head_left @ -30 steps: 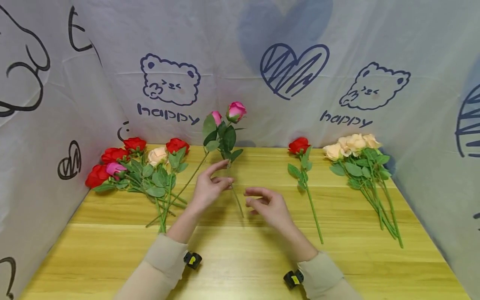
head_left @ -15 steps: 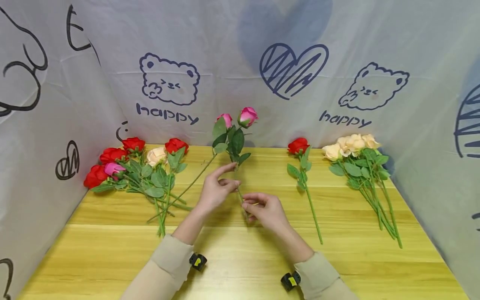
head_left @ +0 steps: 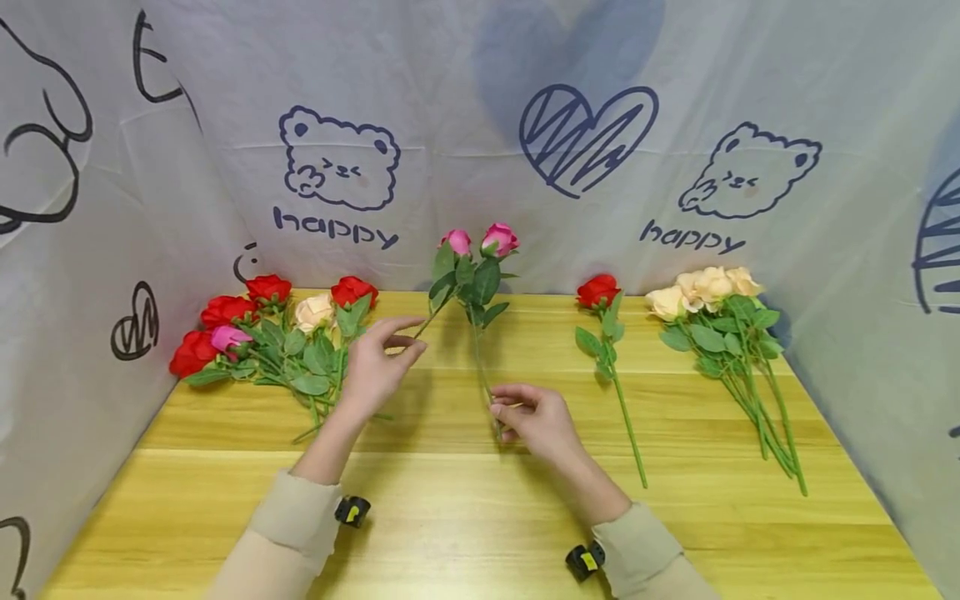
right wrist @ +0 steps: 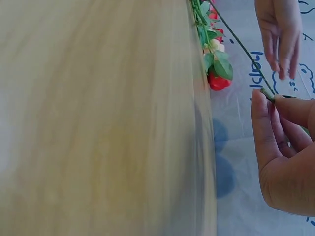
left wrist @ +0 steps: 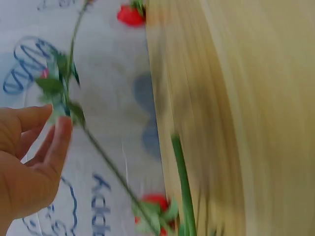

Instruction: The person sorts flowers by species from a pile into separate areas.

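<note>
The support of the tall pink rose with a thin green stem [head_left: 500, 240] has just changed: half a second ago both hands were on that stem, and now only the right hand [head_left: 534, 418] pinches it, near its lower end, its fingers closed narrowly. The flower stands nearly upright at the centre of the frame, over the pale wooden table [head_left: 457, 517]. The left hand [head_left: 377, 371] has moved away toward the left, beside the slanting stem of a second pink rose [head_left: 456, 242], its fingers slightly parted. This looks like one flower passed over to the right hand and the left hand freed to deal with the other, whose leaves overlap the first's.

At the left of the frame lies a heap of red, pink and peach roses [head_left: 298, 342]; right of centre a single red rose [head_left: 597, 292], and farther right a bunch of peach roses [head_left: 731, 329].

Whether the left fingers touch the second stem is hard to tell: the left wrist view is blurred, and that stem's lower part goes behind the hand in the head view. The left forearm covers some stem ends of the heap. In the right wrist view, the right fingers hide much of the held flower, and its blossom does not show.
</note>
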